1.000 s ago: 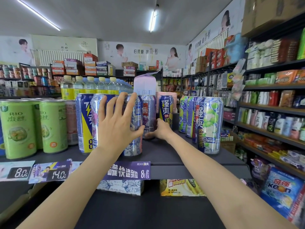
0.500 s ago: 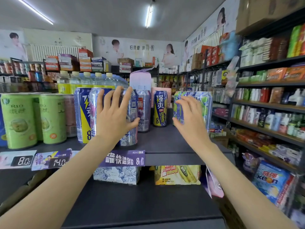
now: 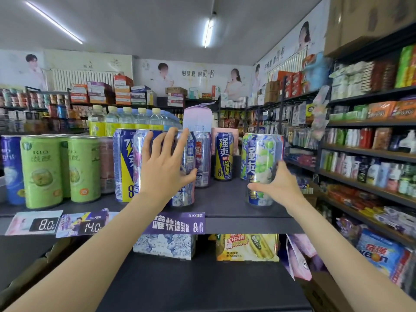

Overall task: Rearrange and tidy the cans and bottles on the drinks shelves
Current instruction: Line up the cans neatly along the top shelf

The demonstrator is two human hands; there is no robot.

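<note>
So the green-and-white can (image 3: 262,170) stands upright near the front edge of the top shelf (image 3: 227,199), off to the right of the main row. The right hand (image 3: 278,188) has its grip wrapped around the can's lower half, I think, though the fingers are hidden behind it. The left hand (image 3: 165,167) rests spread and flat on the blue floral can (image 3: 184,176), steadying it.

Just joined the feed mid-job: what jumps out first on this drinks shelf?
Two bare arms reach onto the top shelf. The left hand lies with spread fingers against a silver-blue can at centre, and the right hand grips a grape-print can near the shelf's right end. To the left, two green RIO cans stand above the 8.0 price tag.
</note>
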